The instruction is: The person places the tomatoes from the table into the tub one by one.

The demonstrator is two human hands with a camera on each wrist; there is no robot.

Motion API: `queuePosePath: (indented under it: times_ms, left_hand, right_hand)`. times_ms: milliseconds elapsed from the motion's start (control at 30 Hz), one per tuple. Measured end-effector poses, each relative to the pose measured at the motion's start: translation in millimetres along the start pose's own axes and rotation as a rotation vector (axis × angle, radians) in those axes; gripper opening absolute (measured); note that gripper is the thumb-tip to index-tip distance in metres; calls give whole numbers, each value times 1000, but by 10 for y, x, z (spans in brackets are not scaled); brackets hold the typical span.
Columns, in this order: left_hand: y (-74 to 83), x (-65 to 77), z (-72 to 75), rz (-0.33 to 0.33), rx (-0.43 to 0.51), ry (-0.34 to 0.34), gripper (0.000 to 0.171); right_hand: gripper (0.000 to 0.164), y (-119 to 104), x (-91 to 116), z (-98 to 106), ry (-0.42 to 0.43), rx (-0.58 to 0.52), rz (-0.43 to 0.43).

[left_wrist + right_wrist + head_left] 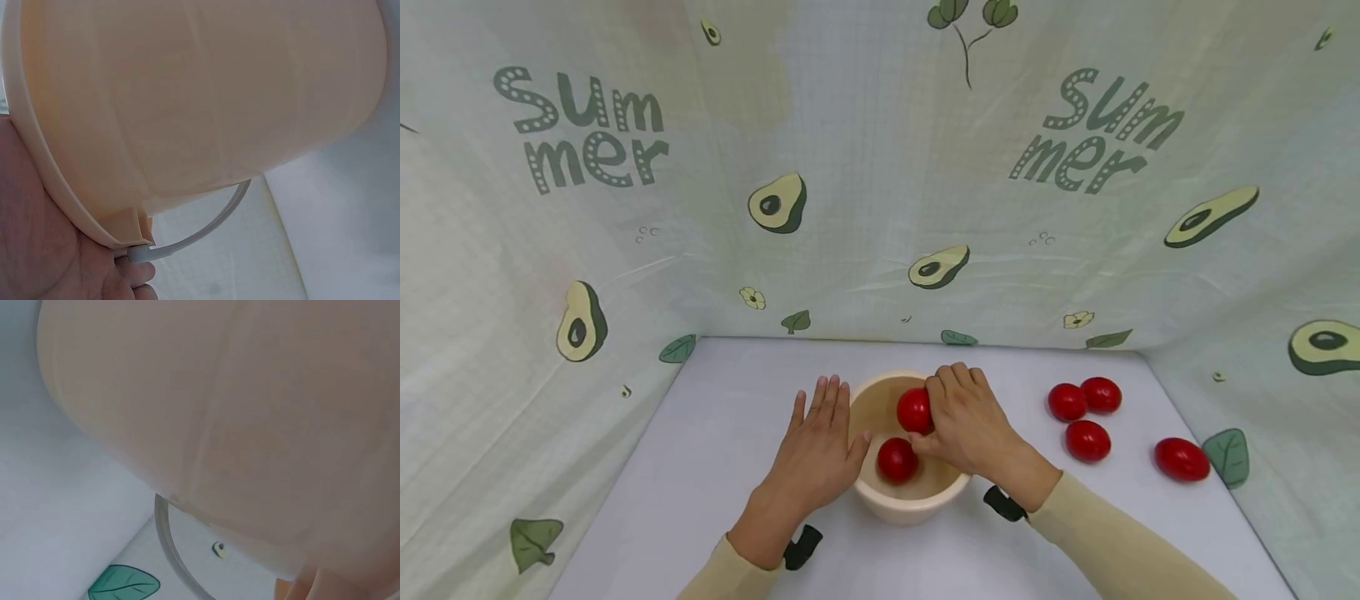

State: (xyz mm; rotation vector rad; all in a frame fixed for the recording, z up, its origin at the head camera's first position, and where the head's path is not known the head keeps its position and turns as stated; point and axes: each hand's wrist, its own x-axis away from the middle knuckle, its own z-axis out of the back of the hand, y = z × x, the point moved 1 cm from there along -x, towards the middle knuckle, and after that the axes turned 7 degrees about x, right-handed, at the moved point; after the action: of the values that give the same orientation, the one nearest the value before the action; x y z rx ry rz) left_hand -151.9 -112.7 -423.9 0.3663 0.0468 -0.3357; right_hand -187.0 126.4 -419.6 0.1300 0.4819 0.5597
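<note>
The right hand (968, 421) is holding a red ball (913, 411) at the bucket's (901, 511) mouth, thumb and fingers curling round it, while the left hand (818, 454) is touching the bucket's left rim, fingers straight, thumb apart. A second ball (897, 461) is lying inside the bucket; four more balls (1087, 441) are sitting to its right. Their gloss is suggesting something light, firm and slightly slippery, probably best gripped round the widest part.

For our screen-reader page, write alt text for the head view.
A person's right hand grips a red ball in a cream bucket that holds another ball; the left hand touches the bucket, fingers straight. Four more red balls lie to the right on a white table.
</note>
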Motion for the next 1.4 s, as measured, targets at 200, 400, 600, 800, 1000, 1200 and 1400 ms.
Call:
queuePosePath:
  times_ms: [200,400,600,800,1000,1200,1400]
  left_hand:
    - [6,8,-25,2,0,-5,80]
    - [9,16,-27,0,10,-2,79]
    - [9,15,-24,8,19,-3,80]
    - [27,8,-22,7,39,-2,81]
    - [37,-4,-19,-5,31,-7,82]
    - [18,-10,4,6,37,-27,85]
    - [-3,-11,-10,31,54,-41,87]
  right_hand:
    - [55,2,30,-12,13,-4,2]
    - [59,18,53,-15,14,-5,-2]
    - [62,58,69,33,70,4,-10]
    - [68,375,286,125,176,-31,-93]
    - [74,1007,966,-114,178,27,-237]
    - [88,1418,1678,-425,-106,114,-466]
    - [92,1573,1884,-603,-187,135,-475]
